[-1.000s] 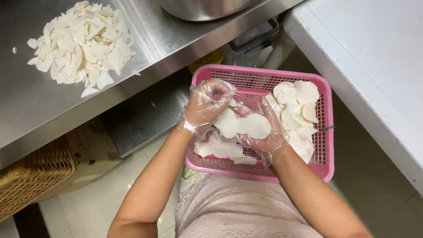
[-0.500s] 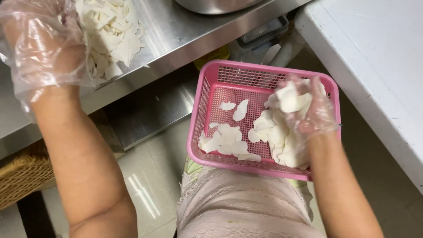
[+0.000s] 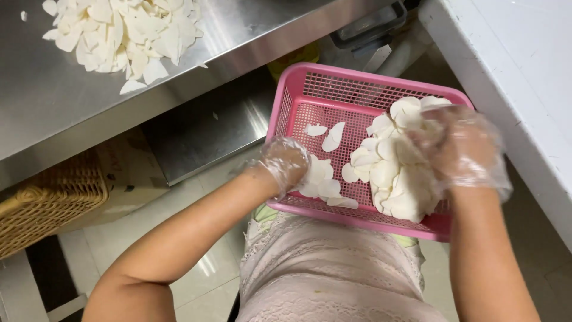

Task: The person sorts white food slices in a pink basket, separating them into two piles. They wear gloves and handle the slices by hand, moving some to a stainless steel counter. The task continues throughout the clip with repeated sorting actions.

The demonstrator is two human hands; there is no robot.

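White slices (image 3: 390, 176): heaped in the pink basket (image 3: 363, 89) on the person's lap, most at its right side, a few loose ones mid-floor.
Right hand (image 3: 468, 152): clear glove, fingers curled into the big heap.
Left hand (image 3: 286, 164): gloved, cupped on a smaller clump at the basket's left wall.
Steel counter (image 3: 53, 89): up left, carrying 1 more pile of slices (image 3: 122, 33).
Wicker basket (image 3: 50, 200): below the counter.
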